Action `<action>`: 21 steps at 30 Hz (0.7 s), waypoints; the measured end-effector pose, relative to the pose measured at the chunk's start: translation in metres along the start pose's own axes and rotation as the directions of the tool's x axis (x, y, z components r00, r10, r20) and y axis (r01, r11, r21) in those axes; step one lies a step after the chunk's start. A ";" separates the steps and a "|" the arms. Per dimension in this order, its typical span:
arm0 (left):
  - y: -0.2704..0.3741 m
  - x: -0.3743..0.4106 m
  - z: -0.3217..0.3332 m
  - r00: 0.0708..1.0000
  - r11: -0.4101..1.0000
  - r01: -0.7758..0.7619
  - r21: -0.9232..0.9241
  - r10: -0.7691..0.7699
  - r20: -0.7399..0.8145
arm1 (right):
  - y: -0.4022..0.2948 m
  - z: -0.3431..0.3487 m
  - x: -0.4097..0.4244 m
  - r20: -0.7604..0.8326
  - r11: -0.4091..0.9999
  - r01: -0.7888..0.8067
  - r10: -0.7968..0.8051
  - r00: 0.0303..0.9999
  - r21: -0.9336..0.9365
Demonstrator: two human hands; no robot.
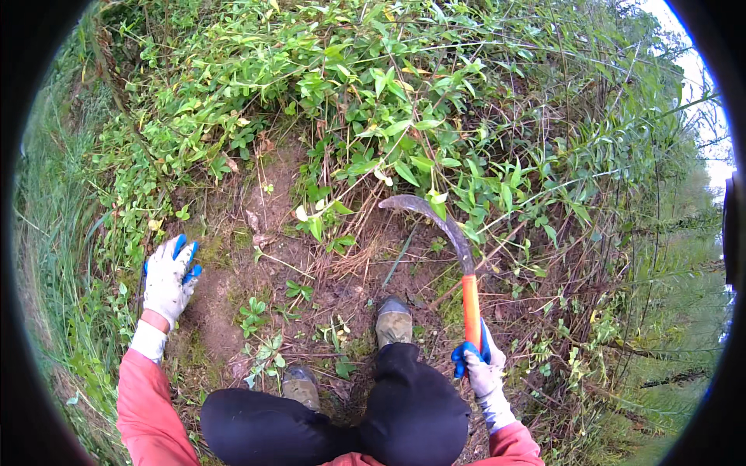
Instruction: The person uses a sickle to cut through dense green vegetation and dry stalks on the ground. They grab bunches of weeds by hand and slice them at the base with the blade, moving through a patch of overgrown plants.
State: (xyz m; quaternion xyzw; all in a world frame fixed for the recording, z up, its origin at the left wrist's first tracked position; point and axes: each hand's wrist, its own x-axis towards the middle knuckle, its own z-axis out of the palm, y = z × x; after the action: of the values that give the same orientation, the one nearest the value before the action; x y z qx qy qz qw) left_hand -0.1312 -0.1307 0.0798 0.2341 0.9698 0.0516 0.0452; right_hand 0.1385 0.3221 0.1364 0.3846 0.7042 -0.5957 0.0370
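Note:
My right hand, in a white glove with a blue palm, grips the orange handle of a sickle. The sickle's dark curved blade arcs up and to the left, with its tip over bare soil at the edge of leafy vines. Over at the left, my left hand, gloved the same way, has its fingers bent and somewhat apart. Nothing shows in it; it is beside low green plants, and the palm is mostly hidden.
Two muddy boots stand on a patch of brown soil with small seedlings and dry stems. Dense vines rise ahead. Tall grass lines the left, and thin stalks and brush crowd the right.

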 end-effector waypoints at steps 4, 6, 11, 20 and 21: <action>0.047 0.066 -0.036 0.997 0.997 -0.067 0.029 0.068 -0.025 | -0.041 0.040 0.068 -0.193 0.933 0.203 -0.150 0.970 0.296; 0.071 0.100 -0.055 0.993 0.996 -0.079 -0.043 0.075 -0.094 | -0.037 0.044 0.101 -0.160 0.940 0.101 -0.050 0.986 0.325; 0.158 0.200 -0.092 0.930 0.878 -0.168 -0.449 -0.010 -0.367 | -0.012 0.037 0.119 0.190 0.981 0.130 -0.101 0.977 -0.146; 0.326 0.337 0.017 0.950 0.976 -0.214 0.033 0.216 -0.225 | -0.003 0.028 0.148 0.281 0.800 0.431 -0.338 0.898 -0.418; 0.332 0.344 0.028 0.982 0.976 -0.167 0.139 0.177 -0.062 | -0.004 0.021 0.143 0.233 0.848 0.412 -0.349 0.908 -0.333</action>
State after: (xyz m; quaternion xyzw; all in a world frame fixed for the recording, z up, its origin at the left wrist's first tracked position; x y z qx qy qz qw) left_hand -0.2842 0.3232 0.0703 0.3177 0.9481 -0.0010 -0.0110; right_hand 0.0269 0.3750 0.0602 0.1725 0.8616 -0.4749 0.0483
